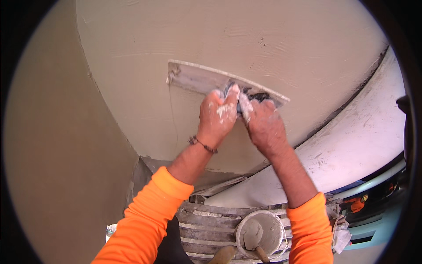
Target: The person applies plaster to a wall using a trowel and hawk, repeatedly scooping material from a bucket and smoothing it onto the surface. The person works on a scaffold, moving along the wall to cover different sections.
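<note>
A long plastering trowel (pixel 198 78) with a flat, plaster-smeared blade lies against the wet grey-beige wall (pixel 145 33). Both of my hands are closed round its dark handle, side by side. My left hand (pixel 218 113), white plaster on its fingers and a dark cord bracelet at the wrist, grips near the middle of the blade. My right hand (pixel 265 125) holds the handle just to the right, also dusted with plaster. Fingers cover most of the handle. Faint ridges and streaks mark the plaster above the blade.
Below, a plaster-coated bucket (pixel 271 226) with grey mix and a wooden-handled tool (pixel 261 254) stands on slatted boards (pixel 204 233). A smooth brown wall (pixel 66 132) meets the plastered one at left. A wide, pale curved surface (pixel 334 149) borders it at right; a person in orange (pixel 358 204) is far below.
</note>
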{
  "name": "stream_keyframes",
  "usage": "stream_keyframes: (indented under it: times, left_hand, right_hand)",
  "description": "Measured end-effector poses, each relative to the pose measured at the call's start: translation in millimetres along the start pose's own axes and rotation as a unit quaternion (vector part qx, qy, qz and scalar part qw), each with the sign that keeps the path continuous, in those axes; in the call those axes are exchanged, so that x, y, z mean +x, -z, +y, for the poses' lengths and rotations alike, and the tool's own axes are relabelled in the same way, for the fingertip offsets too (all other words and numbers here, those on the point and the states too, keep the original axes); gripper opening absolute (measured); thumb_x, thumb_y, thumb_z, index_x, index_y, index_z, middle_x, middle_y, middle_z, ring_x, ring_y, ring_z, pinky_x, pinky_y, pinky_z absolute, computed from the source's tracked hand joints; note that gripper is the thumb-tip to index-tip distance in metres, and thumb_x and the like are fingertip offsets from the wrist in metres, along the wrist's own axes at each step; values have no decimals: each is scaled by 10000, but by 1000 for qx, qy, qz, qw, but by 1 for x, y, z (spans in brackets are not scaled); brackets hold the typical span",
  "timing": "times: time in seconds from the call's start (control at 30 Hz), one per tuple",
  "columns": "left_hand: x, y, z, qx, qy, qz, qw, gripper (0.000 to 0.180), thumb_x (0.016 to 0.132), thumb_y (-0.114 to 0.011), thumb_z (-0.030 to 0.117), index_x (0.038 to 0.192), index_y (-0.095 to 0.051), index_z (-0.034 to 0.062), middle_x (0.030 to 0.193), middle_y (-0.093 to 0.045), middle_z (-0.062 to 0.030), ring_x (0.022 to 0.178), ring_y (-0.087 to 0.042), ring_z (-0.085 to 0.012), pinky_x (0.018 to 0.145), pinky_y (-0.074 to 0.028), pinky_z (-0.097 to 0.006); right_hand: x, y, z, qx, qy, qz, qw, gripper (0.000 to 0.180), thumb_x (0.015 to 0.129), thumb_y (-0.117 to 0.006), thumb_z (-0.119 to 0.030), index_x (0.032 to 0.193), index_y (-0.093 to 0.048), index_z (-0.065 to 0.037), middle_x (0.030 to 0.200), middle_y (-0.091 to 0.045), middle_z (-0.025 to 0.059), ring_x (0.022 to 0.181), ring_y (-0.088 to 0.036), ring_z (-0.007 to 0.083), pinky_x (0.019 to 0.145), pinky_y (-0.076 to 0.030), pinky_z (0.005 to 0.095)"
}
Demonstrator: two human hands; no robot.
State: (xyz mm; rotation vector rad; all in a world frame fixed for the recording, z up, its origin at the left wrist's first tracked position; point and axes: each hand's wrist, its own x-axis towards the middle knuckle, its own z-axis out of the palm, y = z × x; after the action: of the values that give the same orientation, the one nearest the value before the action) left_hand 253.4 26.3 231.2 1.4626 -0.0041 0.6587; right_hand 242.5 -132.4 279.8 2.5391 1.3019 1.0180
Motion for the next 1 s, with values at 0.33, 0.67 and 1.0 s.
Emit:
stream_keyframes:
  times: [0.33,0.67,1.0]
  left_hand:
    - [62,11,233,322,-445,-159,820,92,890,-638,-31,980,-623,-23,989,-701,-139,885,-678,-237,792,-592,-335]
    - [-131,93,-54,237,-296,-131,916,278,856,-589,23,1127,-630,-22,1043,-590,-240,907,-574,-432,758,-474,-481]
    - [-354,171,-111,149,119,-466,864,546,969,-601,344,1318,-519,-67,1139,-635,-212,1027,-625,-374,886,-511,-468]
  right_hand:
    - [90,165,36,-69,-91,137,984,249,914,-640,-117,1141,-591,-29,942,-655,202,880,-634,394,770,-501,464]
    - [-58,-38,-107,69,-63,-13,996,351,892,-569,-162,1219,-658,-71,1219,-636,204,1146,-594,392,1030,-416,543]
    - [-238,-365,-275,204,-70,-319,923,450,929,-497,-128,1366,-535,-31,1351,-588,250,1281,-552,399,1093,-431,485]
